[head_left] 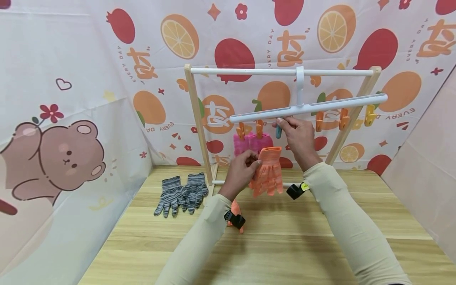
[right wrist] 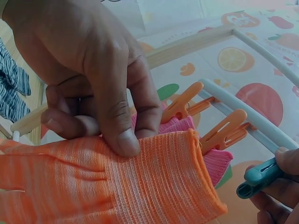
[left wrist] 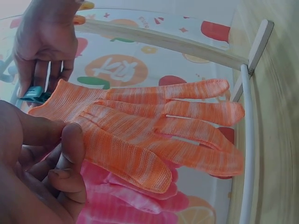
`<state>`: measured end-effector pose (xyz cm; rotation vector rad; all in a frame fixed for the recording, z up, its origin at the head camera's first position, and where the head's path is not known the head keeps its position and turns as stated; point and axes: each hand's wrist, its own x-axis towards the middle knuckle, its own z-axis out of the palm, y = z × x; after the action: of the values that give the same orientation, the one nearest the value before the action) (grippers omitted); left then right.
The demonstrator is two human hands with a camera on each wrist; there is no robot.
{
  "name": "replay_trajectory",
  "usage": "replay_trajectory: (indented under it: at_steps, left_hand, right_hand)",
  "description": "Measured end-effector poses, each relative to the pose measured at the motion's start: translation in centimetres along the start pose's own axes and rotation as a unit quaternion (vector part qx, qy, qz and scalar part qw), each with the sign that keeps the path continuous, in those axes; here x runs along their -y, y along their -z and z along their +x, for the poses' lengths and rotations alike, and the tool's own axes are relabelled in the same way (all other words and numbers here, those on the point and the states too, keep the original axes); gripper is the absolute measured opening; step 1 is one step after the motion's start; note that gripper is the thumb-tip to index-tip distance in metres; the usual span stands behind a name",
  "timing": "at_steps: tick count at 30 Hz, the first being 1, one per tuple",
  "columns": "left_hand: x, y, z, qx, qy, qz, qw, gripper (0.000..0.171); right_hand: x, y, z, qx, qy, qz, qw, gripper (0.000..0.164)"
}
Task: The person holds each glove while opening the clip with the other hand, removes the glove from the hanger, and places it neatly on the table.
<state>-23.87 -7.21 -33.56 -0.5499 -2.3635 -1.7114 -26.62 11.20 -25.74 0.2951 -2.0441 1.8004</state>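
Observation:
Between thumb and fingers, my left hand [head_left: 242, 172] pinches an orange knit glove [head_left: 269, 170] near its cuff, its fingers hanging down. My right hand [head_left: 301, 138] grips a teal clothespin [head_left: 278, 131] just under the white hanger bar [head_left: 310, 107]. In the right wrist view the teal clothespin [right wrist: 261, 177] is apart from the glove's cuff [right wrist: 173, 172]. Pink gloves [head_left: 253, 142] hang behind, held by two orange clothespins [head_left: 259, 128]. The left wrist view shows the orange glove [left wrist: 140, 126] spread flat, with the pink gloves [left wrist: 126, 200] beyond it.
The hanger hooks over the white top rod [head_left: 249, 71] of a wooden rack [head_left: 196, 122]. Two orange clothespins [head_left: 343, 118] and a yellow clothespin [head_left: 370, 115] hang at its right. Grey striped gloves [head_left: 171, 196] lie on the table [head_left: 285, 245]; another orange piece [head_left: 235, 208] lies partly behind my left wrist.

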Motion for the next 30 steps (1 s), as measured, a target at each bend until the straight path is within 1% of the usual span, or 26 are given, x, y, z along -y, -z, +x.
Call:
replay_trajectory:
  at_steps: [7,10,18,23,30]
  left_hand:
    - [0.4,-0.1,0.0,0.001,-0.006,0.012,0.9999,0.006]
    - [0.6,-0.1,-0.1,0.001,-0.006,0.012,0.9999,0.007]
    - [1.0,-0.3,-0.4,0.001,0.005,-0.007,1.0000,0.006]
    - [1.1,-0.3,-0.5,0.001,0.005,-0.006,1.0000,0.006]
    - [1.5,-0.4,-0.8,0.001,0.015,-0.005,0.9999,0.005]
  right_hand:
    - [0.1,-0.1,0.1,0.000,0.001,0.001,1.000,0.031]
    - [0.0,-0.1,0.1,0.000,0.003,0.001,1.000,0.032]
    - [0.1,0.0,0.0,-0.002,-0.001,0.002,1.000,0.032]
    - [0.1,-0.1,0.1,0.003,0.003,0.008,1.000,0.035]
    - [0.1,-0.1,0.0,-0.005,0.003,0.007,1.000,0.031]
